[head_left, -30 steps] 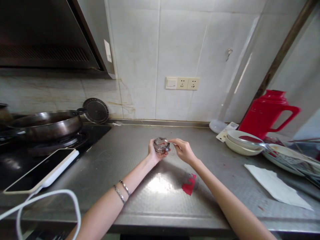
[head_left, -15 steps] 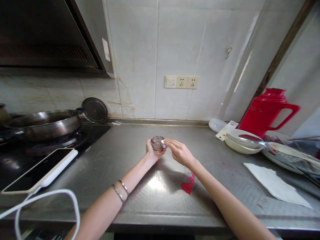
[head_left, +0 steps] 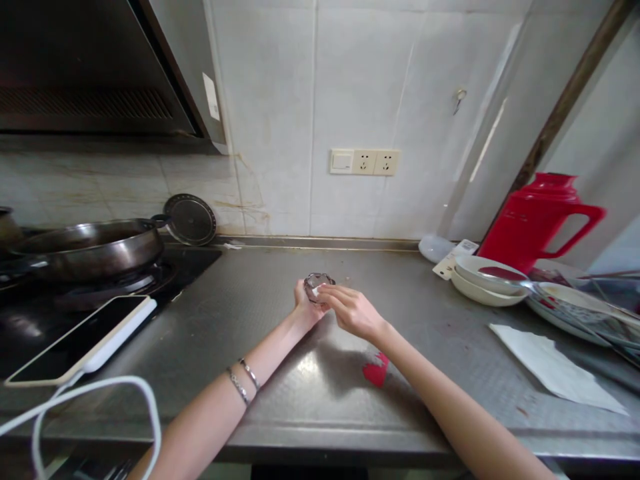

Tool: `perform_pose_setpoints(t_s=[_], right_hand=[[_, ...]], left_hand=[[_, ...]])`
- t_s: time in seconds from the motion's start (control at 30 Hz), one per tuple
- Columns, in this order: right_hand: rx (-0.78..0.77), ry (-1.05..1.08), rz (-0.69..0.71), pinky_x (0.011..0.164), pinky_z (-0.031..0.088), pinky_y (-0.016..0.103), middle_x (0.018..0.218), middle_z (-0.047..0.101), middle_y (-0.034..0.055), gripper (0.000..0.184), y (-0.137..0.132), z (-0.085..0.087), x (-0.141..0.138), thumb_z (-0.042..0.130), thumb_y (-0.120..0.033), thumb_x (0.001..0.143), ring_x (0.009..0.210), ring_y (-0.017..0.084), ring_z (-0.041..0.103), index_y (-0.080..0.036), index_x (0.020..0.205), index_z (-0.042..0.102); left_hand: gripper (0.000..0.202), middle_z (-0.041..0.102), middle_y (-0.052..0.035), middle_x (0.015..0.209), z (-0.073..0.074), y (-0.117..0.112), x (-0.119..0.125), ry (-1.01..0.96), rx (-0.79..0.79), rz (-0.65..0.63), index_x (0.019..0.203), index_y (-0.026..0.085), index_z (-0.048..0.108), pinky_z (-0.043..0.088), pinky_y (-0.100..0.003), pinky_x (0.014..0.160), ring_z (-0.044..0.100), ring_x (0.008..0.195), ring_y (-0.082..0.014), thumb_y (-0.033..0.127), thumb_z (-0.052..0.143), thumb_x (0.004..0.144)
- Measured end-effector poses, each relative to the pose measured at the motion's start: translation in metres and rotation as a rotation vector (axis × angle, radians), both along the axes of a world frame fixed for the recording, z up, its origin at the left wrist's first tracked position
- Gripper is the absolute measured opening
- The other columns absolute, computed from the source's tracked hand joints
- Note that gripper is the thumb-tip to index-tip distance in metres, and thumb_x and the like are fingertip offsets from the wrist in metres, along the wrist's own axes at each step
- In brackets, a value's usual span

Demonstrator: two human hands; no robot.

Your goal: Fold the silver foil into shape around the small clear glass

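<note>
A small clear glass bowl with a dark wavy rim (head_left: 311, 283) is held above the counter, tilted a little toward me. My left hand (head_left: 306, 307) wraps round its left side and underside. With pinched fingers my right hand (head_left: 353, 310) presses a small wad of white tissue (head_left: 317, 291) at the inside of the bowl. The right fingers cover part of the bowl's near right side. On the counter below lies a torn red scrap (head_left: 376, 371).
A phone (head_left: 80, 340) with a white cable lies by the hob at left, near a steel pan (head_left: 90, 250). At right are a red thermos (head_left: 533, 223), stacked white bowls (head_left: 487, 293), plates (head_left: 565, 320) and a white paper napkin (head_left: 555, 367).
My right hand has moved left and slightly down, bringing the tissue from the bowl's right rim into its middle. The bowl has shifted slightly right.
</note>
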State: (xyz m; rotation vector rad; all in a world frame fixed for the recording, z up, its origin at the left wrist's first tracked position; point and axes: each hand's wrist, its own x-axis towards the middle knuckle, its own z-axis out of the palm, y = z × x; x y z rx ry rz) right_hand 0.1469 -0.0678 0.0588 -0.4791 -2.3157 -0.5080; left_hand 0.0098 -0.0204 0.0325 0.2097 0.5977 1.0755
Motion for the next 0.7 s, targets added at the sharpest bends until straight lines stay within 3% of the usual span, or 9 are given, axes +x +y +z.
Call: perform_pose_setpoints(t_s=[0.17,0.3,0.43,0.7], right_hand=[[0.029,0.026,0.046,0.092,0.054,0.036,0.112,0.068,0.0146,0.043,-0.001,-0.003,-0.003,0.035,0.004,0.08,0.113,0.021,0.061,-0.012,0.114,0.055],[-0.052,0.044,0.011,0.086,0.056,0.032,0.117,0.066,0.015,0.046,-0.001,-0.005,0.0,0.037,0.004,0.077,0.111,0.02,0.062,-0.013,0.116,0.054],[-0.131,0.069,-0.013,0.091,0.053,0.033,0.123,0.062,0.0156,0.049,0.001,-0.004,0.004,0.04,0.004,0.076,0.117,0.02,0.058,-0.014,0.12,0.053],[-0.196,0.074,-0.024,0.098,0.049,0.039,0.128,0.059,0.0137,0.05,0.01,-0.003,0.011,0.043,0.002,0.079,0.123,0.021,0.052,-0.017,0.124,0.054]], left_hand=[[0.046,0.058,-0.0053,0.057,-0.002,-0.002,0.006,0.126,0.04,0.078,0.075,0.012,0.059,0.037,-0.028,0.047,0.055,0.05,-0.0164,0.051,0.036,0.085],[0.043,0.057,-0.0049,0.054,0.001,-0.007,0.011,0.215,0.106,0.025,0.072,0.014,0.056,0.034,-0.029,0.046,0.052,0.049,-0.0164,0.051,0.037,0.085],[0.042,0.054,-0.0036,0.053,0.006,-0.014,0.015,0.224,0.139,0.003,0.068,0.016,0.051,0.035,-0.029,0.047,0.05,0.046,-0.0152,0.051,0.037,0.086],[0.042,0.056,-0.0058,0.052,0.0,-0.015,0.022,0.325,0.287,-0.115,0.082,0.014,0.06,0.038,-0.031,0.043,0.052,0.045,-0.0188,0.044,0.032,0.089]])
